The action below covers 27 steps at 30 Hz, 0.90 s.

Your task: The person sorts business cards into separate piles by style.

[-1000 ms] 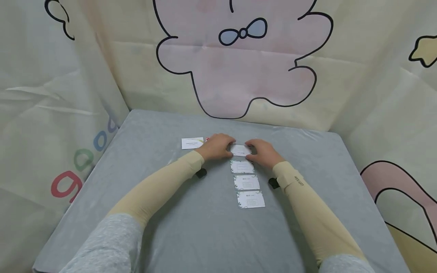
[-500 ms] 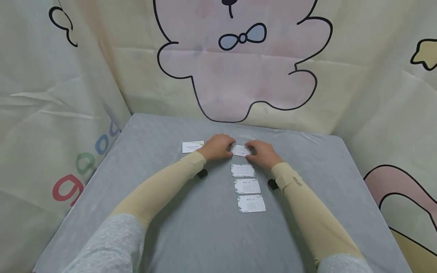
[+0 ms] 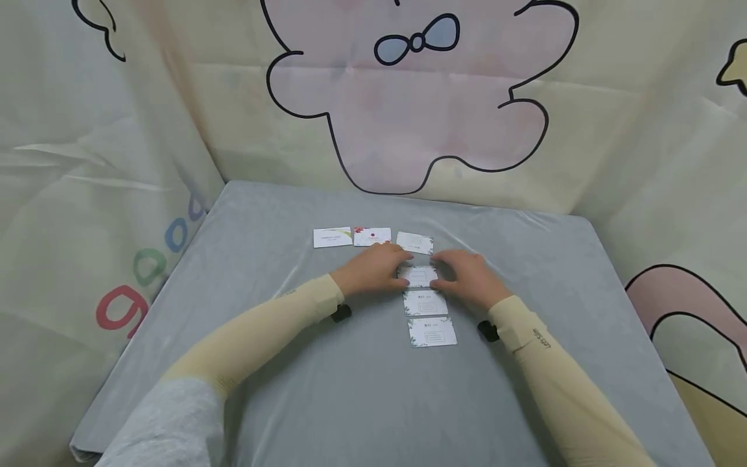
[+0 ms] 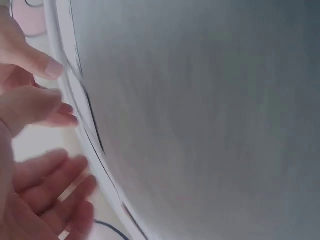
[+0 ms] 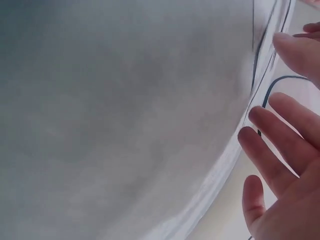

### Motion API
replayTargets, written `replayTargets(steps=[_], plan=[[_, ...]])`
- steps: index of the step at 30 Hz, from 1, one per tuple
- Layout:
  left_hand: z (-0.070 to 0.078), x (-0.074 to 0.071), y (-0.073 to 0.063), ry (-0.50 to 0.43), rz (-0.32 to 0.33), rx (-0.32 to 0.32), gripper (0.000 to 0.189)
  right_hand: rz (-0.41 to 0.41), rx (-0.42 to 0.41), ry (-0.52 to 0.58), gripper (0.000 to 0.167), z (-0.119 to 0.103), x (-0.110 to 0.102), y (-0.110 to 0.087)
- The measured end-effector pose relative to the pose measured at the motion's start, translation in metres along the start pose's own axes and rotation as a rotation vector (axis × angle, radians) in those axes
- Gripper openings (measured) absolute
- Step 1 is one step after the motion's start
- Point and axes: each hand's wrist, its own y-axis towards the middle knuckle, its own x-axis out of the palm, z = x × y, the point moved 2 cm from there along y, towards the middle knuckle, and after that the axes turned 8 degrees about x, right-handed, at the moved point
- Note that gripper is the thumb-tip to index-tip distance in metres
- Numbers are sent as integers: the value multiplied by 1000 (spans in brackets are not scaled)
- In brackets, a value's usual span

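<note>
My left hand and right hand flank a white business card with leaf-patterned corners, thumbs and fingertips right at its two side edges. Both wrist views show loosely spread fingers, in the left wrist view the left hand and in the right wrist view the right hand. Just beyond them a slightly tilted leaf-patterned card lies on the grey cloth. To its left are a red-flowered card and a card with a yellow-green curve.
Nearer me, two more leaf-patterned cards lie in a column, a middle card and a front card. A grey cloth-covered table bears everything. A cartoon-printed curtain rises behind its far edge.
The leaf-patterned card between my hands has gone up to the far row, right of the red-flowered one. Both hands have let go of it and come back toward me, around the following card.
</note>
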Motion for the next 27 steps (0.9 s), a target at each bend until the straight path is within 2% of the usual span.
replayTargets(steps=[5,12,15,20,27], plan=[[13,5,-8,17,-1,-42,60,15,-39,-8,52,-5,5,-9],[20,9,-9,-21,-3,-87,60,22,-12,2,50,-9,5,-16],[21,7,-7,-37,0,-94,58,22,-9,-5,52,-11,2,-19],[15,6,-5,-43,1,-107,55,12,-12,-1,51,-12,5,-14],[12,6,-2,-33,-4,-90,50,3,13,-1,50,-10,5,-13]])
